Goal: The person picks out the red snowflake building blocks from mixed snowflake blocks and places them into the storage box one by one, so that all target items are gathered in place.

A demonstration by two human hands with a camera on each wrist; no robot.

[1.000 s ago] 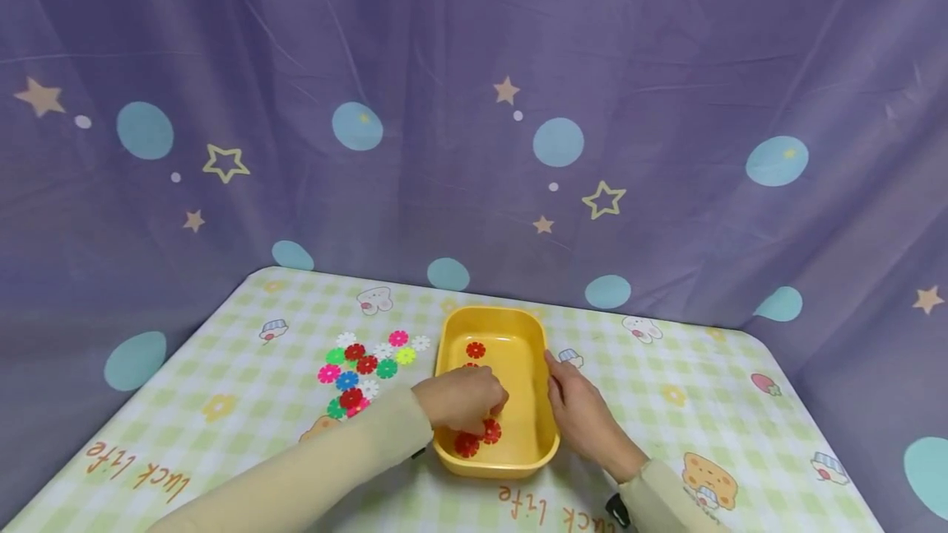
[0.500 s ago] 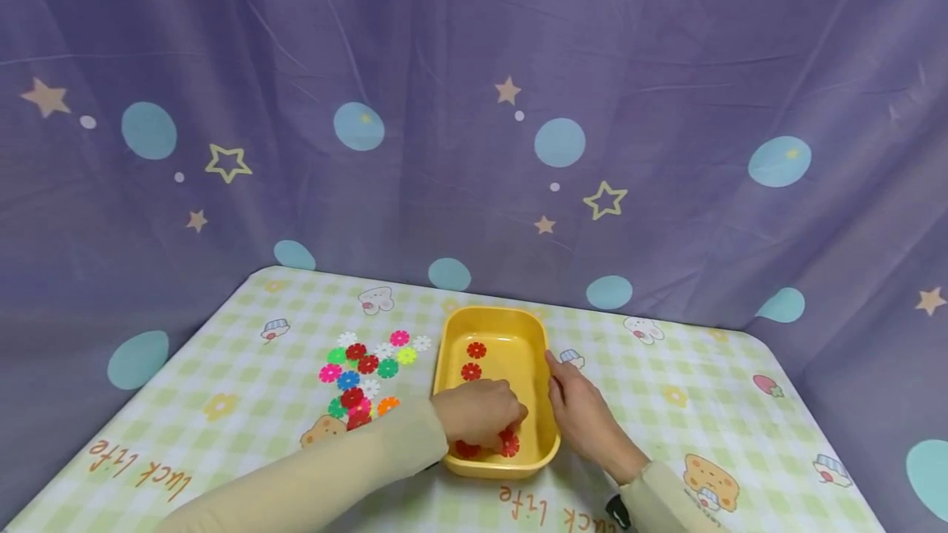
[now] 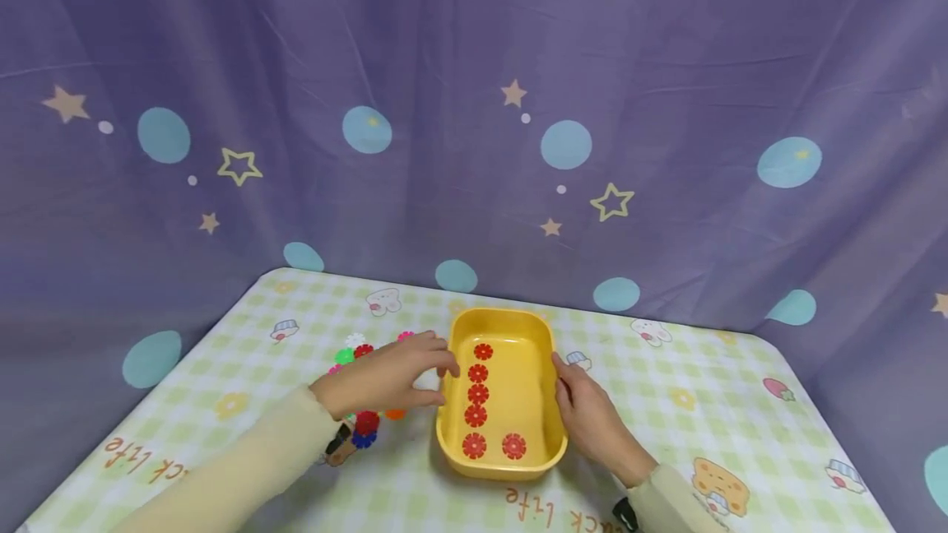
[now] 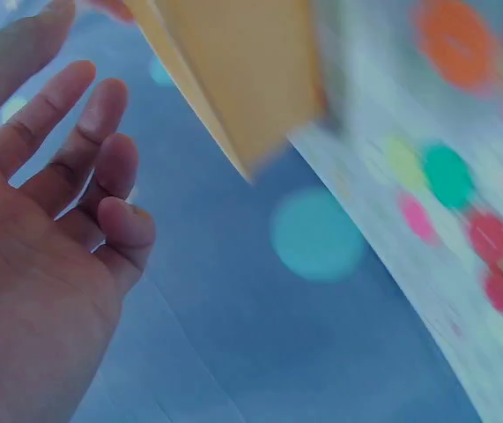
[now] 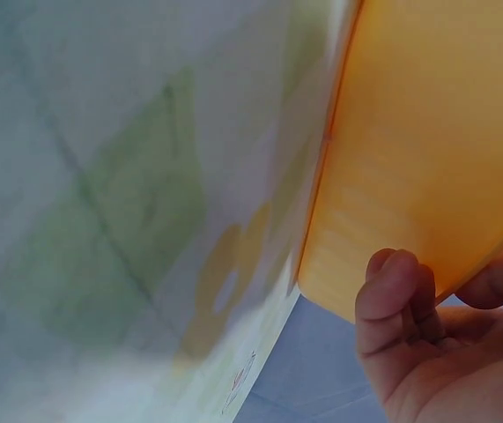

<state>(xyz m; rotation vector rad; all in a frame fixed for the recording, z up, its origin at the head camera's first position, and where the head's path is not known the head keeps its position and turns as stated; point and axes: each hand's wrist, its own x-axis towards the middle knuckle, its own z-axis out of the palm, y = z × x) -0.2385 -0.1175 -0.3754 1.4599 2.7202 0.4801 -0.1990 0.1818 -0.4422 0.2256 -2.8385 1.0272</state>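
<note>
A yellow plastic tray [image 3: 522,377] lies lengthwise on the table. Inside it, red snowflake discs [image 3: 478,394] form a column along the left side. One more red disc [image 3: 514,446] lies at the near right, level with the column's lowest one. My left hand [image 3: 392,375] hovers at the tray's left rim, holding nothing; the left wrist view shows its fingers loosely bent and apart. My right hand [image 3: 596,426] grips the right rim. In the right wrist view its curled fingers [image 5: 392,291] rest against the tray's outer wall [image 5: 427,132].
Loose snowflake discs in several colours, among them a red one [image 3: 366,422], a blue one [image 3: 364,440] and an orange one [image 3: 396,414], lie left of the tray, partly hidden by my left hand. A checked cloth [image 3: 252,368] covers the table; a purple curtain [image 3: 444,212] hangs behind.
My left hand has slid a red disc rightward within the tray, let it go, and moved out left to the rim. The right hand keeps its grip on the tray.
</note>
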